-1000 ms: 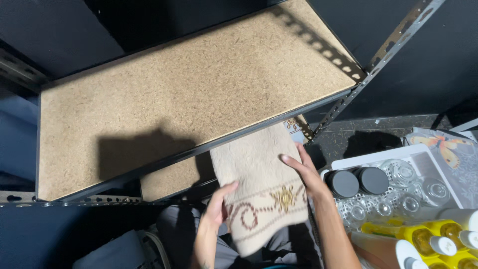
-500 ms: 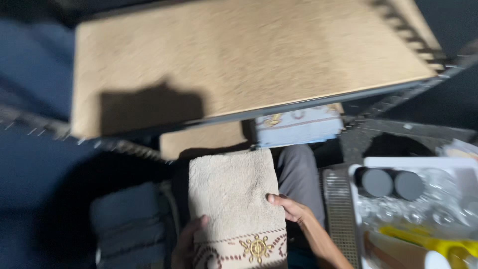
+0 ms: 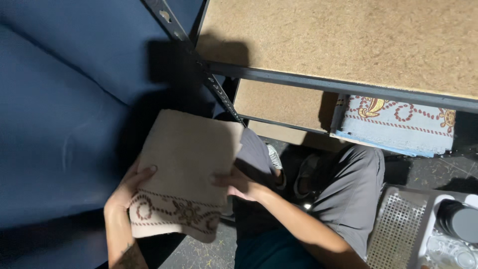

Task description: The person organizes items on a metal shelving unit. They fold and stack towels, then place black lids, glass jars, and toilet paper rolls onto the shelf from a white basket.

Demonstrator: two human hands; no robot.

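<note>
Our fingers [image 3: 149,170] are curled over the edges of a folded beige terry towel with a brown embroidered border [image 3: 181,174]: the left hand [image 3: 127,192] grips its left edge with the thumb on top, and the right hand [image 3: 239,183] clamps its right edge, both closed firmly on the cloth. Half a second ago we held the towel upright in front of the shelves; now we have swung it to the left, and it hangs over the dark blue fabric surface [image 3: 64,124], well clear of the metal rack. That suggests we are carrying it away from the shelf. The towel is folded into a neat, thick rectangle, plain above with 1 patterned band along its lower edge. A second folded towel, pale blue with a red and gold pattern [image 3: 398,124], lies on the lower particleboard shelf [image 3: 279,102].
</note>
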